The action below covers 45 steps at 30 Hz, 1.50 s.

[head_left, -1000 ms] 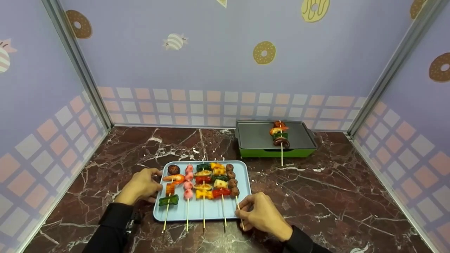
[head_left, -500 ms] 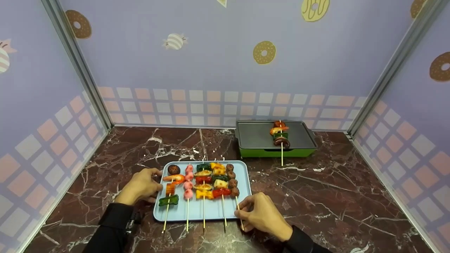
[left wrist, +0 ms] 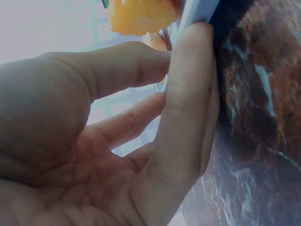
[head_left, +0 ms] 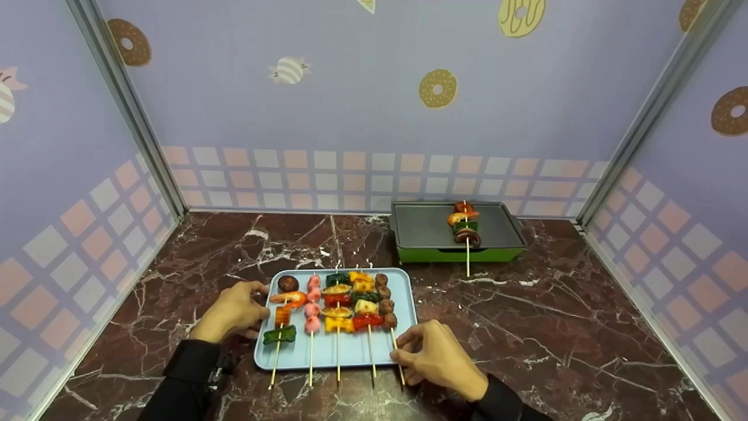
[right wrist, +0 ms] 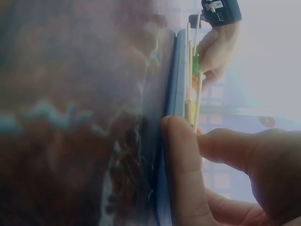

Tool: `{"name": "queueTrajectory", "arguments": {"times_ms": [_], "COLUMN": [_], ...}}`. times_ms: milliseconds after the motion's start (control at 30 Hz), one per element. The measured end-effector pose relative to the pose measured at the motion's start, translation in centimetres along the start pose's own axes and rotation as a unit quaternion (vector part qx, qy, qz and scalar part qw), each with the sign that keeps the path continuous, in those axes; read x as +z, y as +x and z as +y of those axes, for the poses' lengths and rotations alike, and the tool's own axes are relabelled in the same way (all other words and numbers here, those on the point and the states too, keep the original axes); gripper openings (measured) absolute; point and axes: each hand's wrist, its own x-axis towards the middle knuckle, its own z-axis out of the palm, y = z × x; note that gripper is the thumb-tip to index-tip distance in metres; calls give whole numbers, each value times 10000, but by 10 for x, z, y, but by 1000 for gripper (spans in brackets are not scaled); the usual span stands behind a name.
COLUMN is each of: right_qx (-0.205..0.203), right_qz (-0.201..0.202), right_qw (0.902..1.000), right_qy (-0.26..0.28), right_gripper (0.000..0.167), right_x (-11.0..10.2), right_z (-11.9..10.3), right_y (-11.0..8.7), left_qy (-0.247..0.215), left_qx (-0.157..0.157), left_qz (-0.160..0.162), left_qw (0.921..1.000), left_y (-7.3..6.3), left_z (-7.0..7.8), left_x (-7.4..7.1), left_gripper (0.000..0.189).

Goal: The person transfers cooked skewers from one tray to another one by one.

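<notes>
A light blue tray (head_left: 403, 292) lies on the dark marble counter, carrying several skewers side by side. My left hand (head_left: 236, 310) grips its left rim; the left wrist view shows the thumb over the rim (left wrist: 190, 12) and a finger along its outer side. At the front right corner, my right hand (head_left: 435, 356) pinches the tray edge (right wrist: 178, 84), beside the stick of a meatball skewer (head_left: 385, 304). Left of that are mixed vegetable skewers (head_left: 338, 313), a pink ball skewer (head_left: 312, 308) and a shrimp-and-corn skewer (head_left: 283, 316). The sticks extend past the tray's front edge.
At the back right stands a green grill (head_left: 461, 255) with a dark flat plate (head_left: 421, 225). One skewer (head_left: 466, 225) with shrimp and mushroom lies on it, its stick overhanging the front. Patterned panels (head_left: 350, 117) enclose the marble counter (head_left: 561, 316) at the back and sides.
</notes>
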Motion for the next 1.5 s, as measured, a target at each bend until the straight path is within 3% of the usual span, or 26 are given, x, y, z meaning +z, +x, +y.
{"name": "queueTrajectory", "arguments": {"times_ms": [267,400,700,933,1100,1267,1500], "right_qx": [92,77,-42,-94,-137,-284,-424], "right_qz": [-17,56,307,427,770,1274,1663], "right_qw": [9999,10000,9995,9986,9969,9910,9847], "right_qy": [-55,-20,92,292,30,-311,-311], "right_gripper": [27,27,21,27,29,26,25], "right_x": [-7,-10,-24,-42,-55,-68,-81], "right_z": [23,17,-20,-4,14,15,15], "right_y": [10,9,1,10,21,26,28], "left_qy": [2,-23,-67,-122,-83,-108,17], "left_qx": [50,44,31,45,66,60,35], "left_qz": [-14,0,-37,-69,-38,-31,-41], "left_qw": [10000,10000,10000,9999,9999,9999,10000], "left_y": [0,-1,0,0,0,1,-1], "left_z": [0,1,3,6,5,2,1], "left_x": [0,0,-2,-2,-1,0,0], "left_gripper": [48,49,50,50,50,50,49]}}
